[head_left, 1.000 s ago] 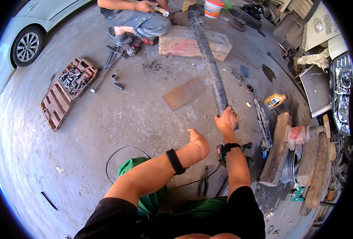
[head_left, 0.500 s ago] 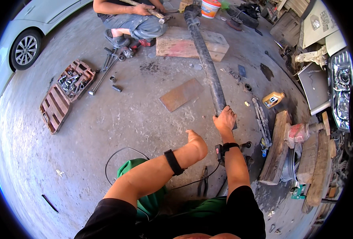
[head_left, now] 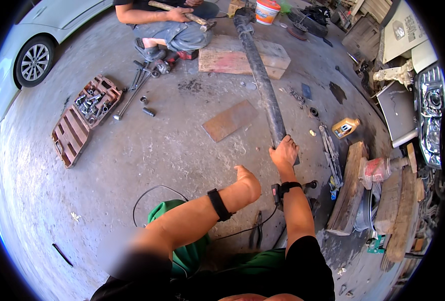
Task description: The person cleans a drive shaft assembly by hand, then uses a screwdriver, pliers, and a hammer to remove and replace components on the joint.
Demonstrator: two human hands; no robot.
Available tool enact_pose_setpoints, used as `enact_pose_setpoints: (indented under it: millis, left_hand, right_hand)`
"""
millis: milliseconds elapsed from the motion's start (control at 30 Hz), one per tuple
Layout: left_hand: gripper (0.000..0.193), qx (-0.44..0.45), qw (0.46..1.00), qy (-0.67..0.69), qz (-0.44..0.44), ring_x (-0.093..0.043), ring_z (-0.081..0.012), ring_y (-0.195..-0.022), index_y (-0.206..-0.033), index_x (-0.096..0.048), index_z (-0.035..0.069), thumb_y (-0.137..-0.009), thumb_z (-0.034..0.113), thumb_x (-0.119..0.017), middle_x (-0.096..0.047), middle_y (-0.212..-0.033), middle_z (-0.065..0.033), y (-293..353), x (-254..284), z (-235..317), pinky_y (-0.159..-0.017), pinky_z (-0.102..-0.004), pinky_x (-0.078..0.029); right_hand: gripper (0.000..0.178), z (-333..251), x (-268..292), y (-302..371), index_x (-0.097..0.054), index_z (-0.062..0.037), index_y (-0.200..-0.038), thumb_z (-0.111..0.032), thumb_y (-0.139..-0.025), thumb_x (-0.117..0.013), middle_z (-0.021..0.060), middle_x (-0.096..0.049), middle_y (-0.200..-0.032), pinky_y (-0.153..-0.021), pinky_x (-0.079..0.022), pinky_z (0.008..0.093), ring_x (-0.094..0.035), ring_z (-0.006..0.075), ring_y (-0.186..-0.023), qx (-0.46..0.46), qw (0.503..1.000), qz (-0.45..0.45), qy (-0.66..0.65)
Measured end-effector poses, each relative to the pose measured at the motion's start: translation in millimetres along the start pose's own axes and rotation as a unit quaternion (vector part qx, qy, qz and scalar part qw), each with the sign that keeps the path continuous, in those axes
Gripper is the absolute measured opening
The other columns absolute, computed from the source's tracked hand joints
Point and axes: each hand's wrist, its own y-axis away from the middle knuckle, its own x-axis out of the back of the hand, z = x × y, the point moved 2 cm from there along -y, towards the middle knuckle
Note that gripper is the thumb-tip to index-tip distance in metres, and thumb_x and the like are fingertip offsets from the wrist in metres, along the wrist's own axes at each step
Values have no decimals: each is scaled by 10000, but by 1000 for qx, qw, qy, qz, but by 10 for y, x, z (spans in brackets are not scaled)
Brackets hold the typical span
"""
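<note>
A long, dark metal drive shaft (head_left: 265, 83) slopes from the wooden block toward me, its far end resting above the block. My right hand (head_left: 285, 151) is wrapped round its near end. My left hand (head_left: 247, 184) is bent at the wrist over the floor, left of the shaft and apart from it. Its thumb sticks out, while the other fingers are hidden behind the hand. Beyond the block's left side, a crouching person holds a hammer (head_left: 182, 14) with a wooden handle across the knees. A flat rusty metal plate (head_left: 229, 120) lies left of the shaft.
The wooden block (head_left: 222, 56) supports the shaft. An open socket case (head_left: 72, 135) and wrenches (head_left: 132, 98) lie to the left. A yellow oil bottle (head_left: 346, 127), a scissor jack (head_left: 332, 155) and timbers (head_left: 350, 188) line the right. A white car (head_left: 64, 20) stands far left.
The crouching person's arm and hammer have shifted slightly, and the other hand has come up. My right hand stays on the shaft; my left hand has hardly moved.
</note>
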Motion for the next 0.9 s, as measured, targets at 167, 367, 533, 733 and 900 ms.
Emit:
enact_pose_setpoints:
  millis: [167,367,533,733,900]
  left_hand:
    - [503,0,1000,-1,-3,-490,-319,-1379,-1365,-656,253,-885,388,-719,-605,-1439,-31,-13,-5,11,-1104,-615,-288]
    - [502,16,1000,-11,-3,-480,-308,-1384,-1355,-662,266,-875,401,-724,-608,-1434,-12,-110,-45,41,-1101,-624,-282]
    - [527,17,1000,-11,-7,-471,-300,-1394,-1372,-647,269,-874,426,-717,-592,-1454,-7,-191,-51,67,-1102,-631,-269]
    - [555,40,998,-15,-36,-447,-301,-1417,-1417,-601,272,-903,468,-673,-533,-1518,0,-353,-100,45,-1120,-638,-232]
    - [558,9,1000,-12,-27,-443,-298,-1418,-1397,-622,272,-879,460,-709,-536,-1511,6,-184,6,61,-1110,-634,-276]
  right_hand:
    - [678,-5,9,-3,-484,-4,-1180,-361,-720,-833,210,-662,-1128,-1017,-416,425,-641,332,-1102,0,1000,-2,3]
    - [682,-7,1,6,-486,-3,-1185,-371,-723,-829,204,-666,-1130,-1016,-416,422,-639,328,-1110,2,1000,4,8]
    - [687,17,-12,-4,-488,-8,-1188,-378,-720,-829,205,-663,-1142,-1021,-413,423,-636,327,-1121,-4,1000,-4,10]
    - [683,-39,0,8,-494,-3,-1197,-375,-727,-820,217,-663,-1149,-1036,-409,426,-628,342,-1131,-4,1000,-3,2]
    - [731,8,-37,-8,-477,5,-1239,-372,-715,-821,215,-658,-1158,-1039,-405,425,-627,336,-1131,-7,1000,-7,9]
